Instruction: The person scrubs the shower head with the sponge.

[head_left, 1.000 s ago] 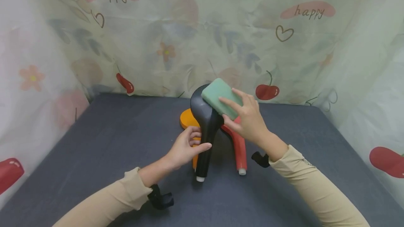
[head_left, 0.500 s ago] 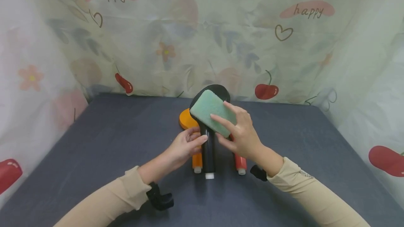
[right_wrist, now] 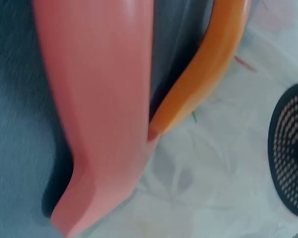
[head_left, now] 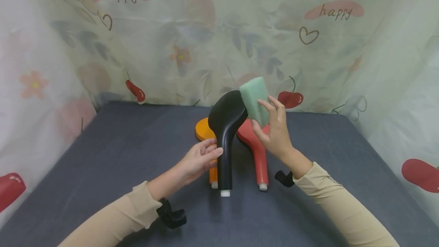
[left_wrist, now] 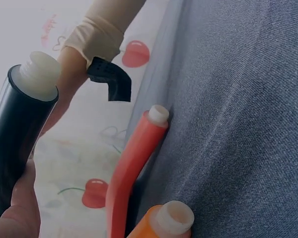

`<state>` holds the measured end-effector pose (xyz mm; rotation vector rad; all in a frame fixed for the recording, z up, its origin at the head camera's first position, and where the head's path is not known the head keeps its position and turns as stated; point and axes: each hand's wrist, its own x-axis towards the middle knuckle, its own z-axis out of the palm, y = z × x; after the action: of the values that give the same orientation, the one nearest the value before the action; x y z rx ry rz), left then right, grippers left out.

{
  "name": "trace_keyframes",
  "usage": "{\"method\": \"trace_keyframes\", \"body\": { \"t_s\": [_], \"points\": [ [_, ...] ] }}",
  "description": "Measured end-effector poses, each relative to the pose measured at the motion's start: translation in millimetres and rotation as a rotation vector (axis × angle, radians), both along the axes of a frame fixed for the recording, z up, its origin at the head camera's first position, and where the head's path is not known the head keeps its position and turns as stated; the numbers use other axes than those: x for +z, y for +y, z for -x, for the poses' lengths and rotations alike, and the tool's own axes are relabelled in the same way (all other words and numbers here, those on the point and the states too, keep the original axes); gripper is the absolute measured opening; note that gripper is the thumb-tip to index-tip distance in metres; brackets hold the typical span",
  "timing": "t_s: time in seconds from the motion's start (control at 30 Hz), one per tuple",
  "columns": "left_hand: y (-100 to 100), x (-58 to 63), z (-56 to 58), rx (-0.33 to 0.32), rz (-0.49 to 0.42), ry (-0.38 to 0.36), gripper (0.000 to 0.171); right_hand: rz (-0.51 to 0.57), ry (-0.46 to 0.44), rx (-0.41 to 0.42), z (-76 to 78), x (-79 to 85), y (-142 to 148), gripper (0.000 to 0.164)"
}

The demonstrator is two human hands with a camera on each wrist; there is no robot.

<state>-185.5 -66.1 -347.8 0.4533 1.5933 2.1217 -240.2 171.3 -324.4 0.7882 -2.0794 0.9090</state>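
Observation:
In the head view my left hand [head_left: 200, 161] grips the black shower head [head_left: 224, 132] by its handle, holding it up above the table with its smooth back towards me. My right hand [head_left: 276, 130] pinches a pale green sponge [head_left: 255, 98], which touches the right edge of the black head. The left wrist view has the white threaded end [left_wrist: 39, 74] of the black handle close up, with the left thumb [left_wrist: 25, 198] along it. At the right side of the right wrist view, the perforated face [right_wrist: 290, 153] of the black head shows.
Behind the black one, an orange shower head [head_left: 203, 129] and a red shower head [head_left: 259, 159] lie on the dark grey table [head_left: 137, 155], handles towards me. A printed curtain [head_left: 154, 60] closes off the back and sides. Black wrist mounts [head_left: 171, 214] stick out below both wrists.
The sponge went down and left across the black shower head, then back up and right to its edge, turning more upright. The black shower head has swung slightly in my left hand.

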Motion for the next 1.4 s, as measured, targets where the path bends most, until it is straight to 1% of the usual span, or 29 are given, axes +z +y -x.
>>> {"method": "trace_keyframes", "body": {
  "t_s": [0.03,0.1,0.2,0.3,0.4,0.47,0.57,0.7,0.8,0.87,0.93,1.07,1.17,1.27,1.4],
  "points": [
    [0,0.3,0.0,-0.003,-0.002,0.002,0.061,0.001,0.004,0.007,-1.4,-1.4,-2,0.05],
    [0,0.9,0.2,-0.005,-0.01,0.003,0.06,-0.013,0.04,0.027,-5.3,-5.7,-6,0.048],
    [0,1.5,1.5,-0.004,-0.016,0.005,0.058,-0.09,0.131,0.059,-11.2,-11.4,-13,0.044],
    [0,1.9,2.8,-0.004,-0.006,0.007,0.057,-0.171,0.219,0.071,-14.4,-14.7,-17,0.041],
    [-1,2.4,3.4,-0.004,0.008,0.009,0.057,-0.201,0.244,0.066,-13.8,-13.6,-16,0.039],
    [-1,2.2,3.4,-0.005,0.015,0.013,0.059,-0.183,0.225,0.056,-12.5,-10.6,-14,0.038],
    [-2,1.2,2.9,-0.013,0.032,0.025,0.067,-0.13,0.17,0.046,-9.4,-2.4,-10,0.041],
    [-3,-0.5,1.9,-0.033,0.076,0.047,0.077,-0.028,0.059,0.047,-3.9,10.2,-6,0.048],
    [-4,-1.0,1.7,-0.04,0.111,0.065,0.075,0.037,-0.028,0.049,-2.1,15.0,-4,0.051],
    [-4,-1.2,1.9,-0.035,0.133,0.072,0.074,0.058,-0.057,0.051,-3.2,14.7,-3,0.053],
    [-3,-0.9,2.2,-0.023,0.14,0.071,0.073,0.058,-0.052,0.065,-6.3,12.4,-4,0.053],
    [-4,0.7,3.1,0.019,0.144,0.055,0.075,0.021,0.009,0.107,-13.3,6.0,-9,0.051],
    [-5,1.7,3.5,0.043,0.171,0.064,0.077,0.006,0.033,0.125,-16.8,5.1,-12,0.049],
    [-5,2.2,3.8,0.047,0.198,0.084,0.078,0.035,0.021,0.126,-16.8,10.2,-13,0.05],
    [-6,1.6,4.4,0.04,0.207,0.12,0.076,0.089,-0.015,0.125,-12.3,23.0,-11,0.052]
  ]
}}
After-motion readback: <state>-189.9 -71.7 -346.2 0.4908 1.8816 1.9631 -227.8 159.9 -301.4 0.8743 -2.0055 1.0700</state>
